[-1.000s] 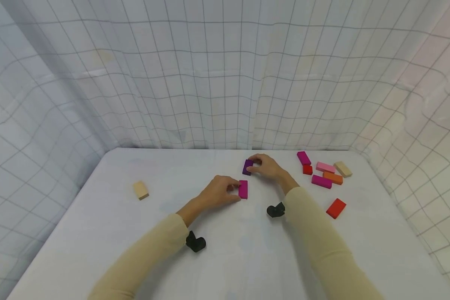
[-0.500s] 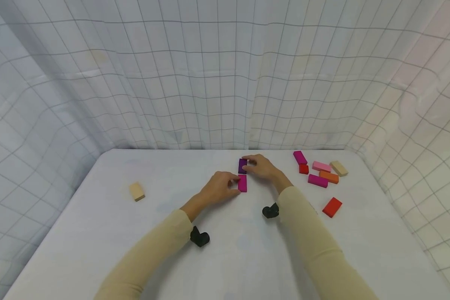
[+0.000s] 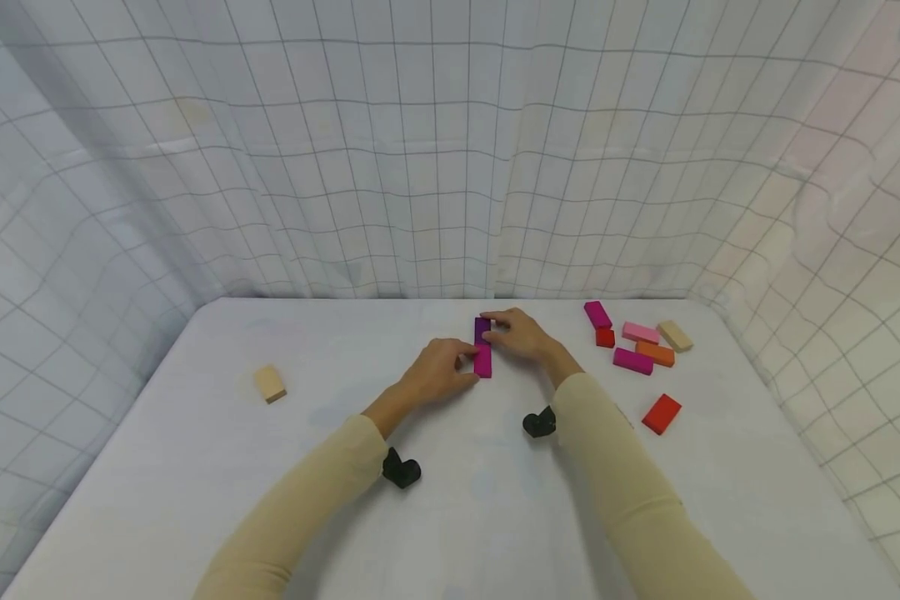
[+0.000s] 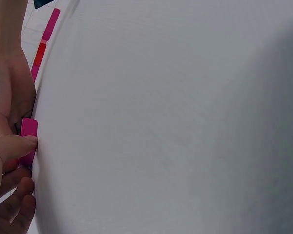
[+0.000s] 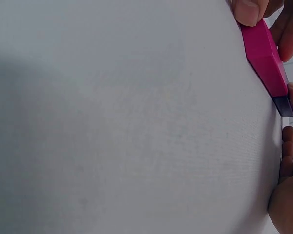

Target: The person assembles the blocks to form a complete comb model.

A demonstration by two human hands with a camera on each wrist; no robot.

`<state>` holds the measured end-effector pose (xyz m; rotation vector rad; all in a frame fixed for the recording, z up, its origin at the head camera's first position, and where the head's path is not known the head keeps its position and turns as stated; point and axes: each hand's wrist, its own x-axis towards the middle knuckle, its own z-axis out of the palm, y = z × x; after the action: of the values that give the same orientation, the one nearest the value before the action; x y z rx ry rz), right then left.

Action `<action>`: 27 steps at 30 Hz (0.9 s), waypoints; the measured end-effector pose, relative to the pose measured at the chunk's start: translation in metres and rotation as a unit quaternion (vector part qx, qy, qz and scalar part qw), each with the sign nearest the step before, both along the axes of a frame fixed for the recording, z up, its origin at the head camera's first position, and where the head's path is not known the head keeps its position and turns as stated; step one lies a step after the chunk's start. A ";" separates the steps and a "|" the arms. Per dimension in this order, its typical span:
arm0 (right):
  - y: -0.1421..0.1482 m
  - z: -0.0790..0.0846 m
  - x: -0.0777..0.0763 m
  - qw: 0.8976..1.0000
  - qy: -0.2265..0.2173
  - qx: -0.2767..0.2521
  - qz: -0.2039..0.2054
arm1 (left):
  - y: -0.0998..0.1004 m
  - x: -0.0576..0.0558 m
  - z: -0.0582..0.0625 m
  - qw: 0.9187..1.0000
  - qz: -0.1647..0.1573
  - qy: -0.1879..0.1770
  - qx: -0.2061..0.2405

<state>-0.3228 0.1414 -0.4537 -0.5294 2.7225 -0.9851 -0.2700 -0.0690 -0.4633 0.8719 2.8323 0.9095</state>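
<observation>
In the head view a magenta block (image 3: 483,362) lies lengthwise on the white table, end to end with a dark purple block (image 3: 482,328) beyond it. My left hand (image 3: 438,372) grips the magenta block from the left, thumb at its near end and a finger near the far one. From the right, my right hand (image 3: 521,335) pinches the purple block between thumb and forefinger. The right wrist view shows the magenta block (image 5: 264,56) meeting the purple block (image 5: 283,105), which is mostly hidden there. The left wrist view has the left thumb at the magenta block (image 4: 29,129).
Right of my hands lies a loose group: magenta blocks (image 3: 633,361), a small red block (image 3: 605,337), a pink block (image 3: 641,332), an orange block (image 3: 656,354) and a beige block (image 3: 675,336). A red block (image 3: 662,414) sits nearer; another beige block (image 3: 270,383) is far left.
The gap between the two blocks has closed. The purple block has turned straight into line, and the magenta block has slid away from me to meet it. Both hands keep their holds.
</observation>
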 end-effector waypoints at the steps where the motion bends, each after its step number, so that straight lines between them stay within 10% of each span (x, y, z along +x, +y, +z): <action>1: 0.000 0.000 0.000 1.000 0.001 0.003 0.000 | 0.000 0.000 0.000 1.000 0.000 0.000 0.000; 18: 0.004 -0.008 0.003 0.996 -0.022 -0.076 -0.031 | -0.003 0.003 0.000 1.000 0.014 -0.018 -0.006; 27: 0.010 -0.011 0.012 0.996 -0.020 -0.082 -0.014 | -0.048 0.026 0.020 0.998 0.046 -0.026 -0.028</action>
<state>-0.3111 0.1516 -0.4648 -0.4933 2.6359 -1.2203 -0.2442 -0.1173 -0.4432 0.7079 2.8588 0.8460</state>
